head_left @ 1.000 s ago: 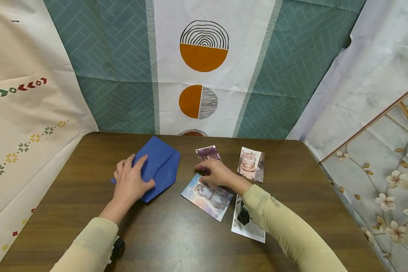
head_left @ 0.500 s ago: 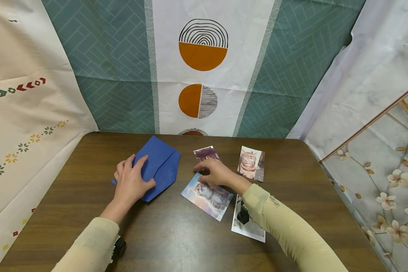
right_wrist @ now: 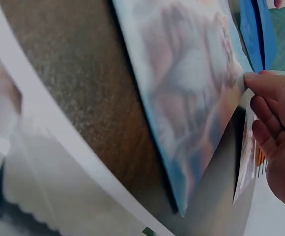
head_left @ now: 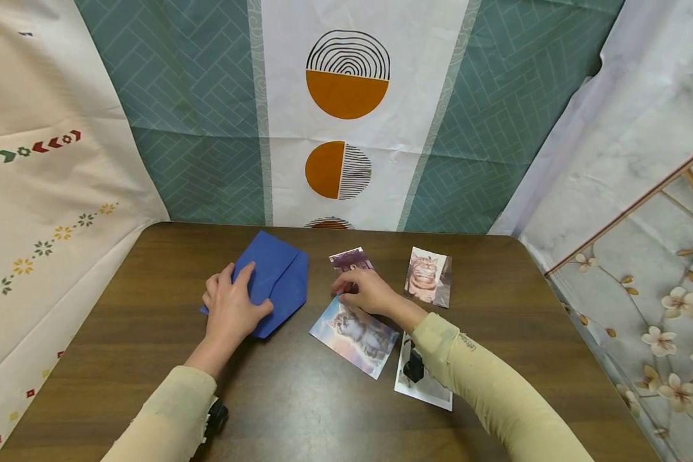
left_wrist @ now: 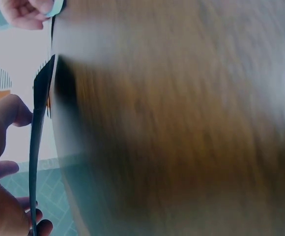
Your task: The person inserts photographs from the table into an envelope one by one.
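In the head view, a blue envelope (head_left: 289,282) is at the left of the brown table, with my left hand (head_left: 233,301) spread over its left side. The left wrist view shows that envelope (left_wrist: 36,142) edge-on above the tabletop, the thumb on one face and fingertips around its edge. My right hand (head_left: 366,292) pinches the upper corner of a kitten picture card (head_left: 355,337) in pastel blue and pink. Up close in the right wrist view, thumb and finger meet at the edge of this card (right_wrist: 191,73).
Behind the right hand lies a purple-toned card (head_left: 351,259), partly hidden. An orange cat card (head_left: 423,277) overlaps another card (head_left: 443,292) at the back right. Under the right forearm lies a white-bordered card (head_left: 421,391). Patterned cloths hang around the table (head_left: 300,410).
My left hand and the envelope have shifted slightly right, the envelope's near corner moving up and right. My right hand's thumb has closed in at the kitten card's upper corner.
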A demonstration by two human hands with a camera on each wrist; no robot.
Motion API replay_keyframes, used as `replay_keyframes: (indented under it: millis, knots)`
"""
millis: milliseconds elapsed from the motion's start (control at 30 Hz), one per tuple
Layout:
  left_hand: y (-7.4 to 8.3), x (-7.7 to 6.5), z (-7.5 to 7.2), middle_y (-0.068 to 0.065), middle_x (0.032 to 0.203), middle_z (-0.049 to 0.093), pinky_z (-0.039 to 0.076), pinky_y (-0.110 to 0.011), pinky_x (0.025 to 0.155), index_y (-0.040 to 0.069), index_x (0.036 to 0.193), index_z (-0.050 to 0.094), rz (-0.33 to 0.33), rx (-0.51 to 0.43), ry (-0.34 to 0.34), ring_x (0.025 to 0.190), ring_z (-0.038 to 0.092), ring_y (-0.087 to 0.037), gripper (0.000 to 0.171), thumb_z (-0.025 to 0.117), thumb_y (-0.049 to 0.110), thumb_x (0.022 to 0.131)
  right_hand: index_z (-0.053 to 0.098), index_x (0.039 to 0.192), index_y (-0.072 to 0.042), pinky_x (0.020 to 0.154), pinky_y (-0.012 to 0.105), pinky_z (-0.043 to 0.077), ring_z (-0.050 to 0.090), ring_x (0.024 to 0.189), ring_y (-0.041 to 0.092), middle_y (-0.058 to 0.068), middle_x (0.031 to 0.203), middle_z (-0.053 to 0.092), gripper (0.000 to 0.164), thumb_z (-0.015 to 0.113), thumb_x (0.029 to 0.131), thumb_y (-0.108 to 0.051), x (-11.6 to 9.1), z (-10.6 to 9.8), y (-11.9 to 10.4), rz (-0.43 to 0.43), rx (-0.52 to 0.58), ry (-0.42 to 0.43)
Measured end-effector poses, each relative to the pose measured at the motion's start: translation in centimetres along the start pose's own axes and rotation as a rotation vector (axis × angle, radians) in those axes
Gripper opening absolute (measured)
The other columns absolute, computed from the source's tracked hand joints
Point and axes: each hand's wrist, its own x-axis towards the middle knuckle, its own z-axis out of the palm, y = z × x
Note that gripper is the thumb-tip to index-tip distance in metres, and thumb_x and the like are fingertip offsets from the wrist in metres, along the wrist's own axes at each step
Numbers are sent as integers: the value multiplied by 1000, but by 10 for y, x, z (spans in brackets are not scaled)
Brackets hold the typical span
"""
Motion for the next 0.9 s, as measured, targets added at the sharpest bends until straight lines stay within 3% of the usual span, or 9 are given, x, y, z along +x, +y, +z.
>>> replay_keyframes:
  millis: [300,500,700,900]
  knots:
    - [9,1,5,-37,162,31,23,-75,108,2,157,49,-34,-18,8,142,25,-56,84,83,19,82,77,111,4,75,25,56,70,85,11,8,96,79,15,74,97,0,3,-12,0,64,240,80]
    - [12,2,7,-36,164,28,23,-74,110,5,159,46,-63,-13,-16,144,23,-55,85,82,20,84,73,118,9,63,28,57,65,76,12,5,94,75,22,73,98,-1,6,-19,3,191,457,76]
    - [14,2,9,-36,164,29,23,-74,110,5,160,45,-78,-14,-17,144,23,-55,86,84,20,84,72,121,8,69,36,64,71,75,17,5,96,75,26,75,98,-5,9,-24,10,320,656,79]
    - [15,2,9,-37,163,30,23,-75,109,4,159,46,-74,-18,6,144,24,-56,86,84,21,83,69,126,11,82,35,64,74,86,16,3,99,76,29,72,100,-2,15,-25,15,374,788,146]
